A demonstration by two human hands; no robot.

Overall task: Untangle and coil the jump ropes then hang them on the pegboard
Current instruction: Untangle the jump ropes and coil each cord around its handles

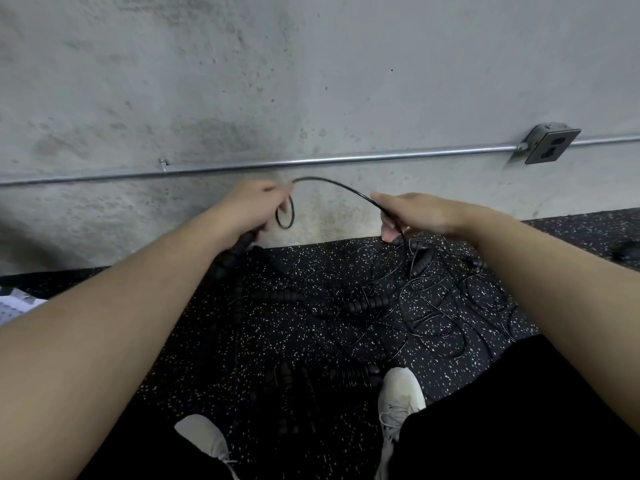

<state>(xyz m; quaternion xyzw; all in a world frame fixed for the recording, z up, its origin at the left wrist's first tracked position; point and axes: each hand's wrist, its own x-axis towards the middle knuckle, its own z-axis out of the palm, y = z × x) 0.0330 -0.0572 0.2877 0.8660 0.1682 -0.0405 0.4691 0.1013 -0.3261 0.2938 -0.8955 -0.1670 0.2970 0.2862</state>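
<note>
Left hand (254, 202) gripped a small loop of black jump rope (332, 184); right hand (414, 213) pinched the same cord. Rest lay tangled on speckled floor (277, 341).

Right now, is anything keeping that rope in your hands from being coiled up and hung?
Yes. The rope arching between the left hand and right hand runs down into a tangled pile of ropes on the speckled floor, so it is not free yet. No pegboard is in view.
</note>
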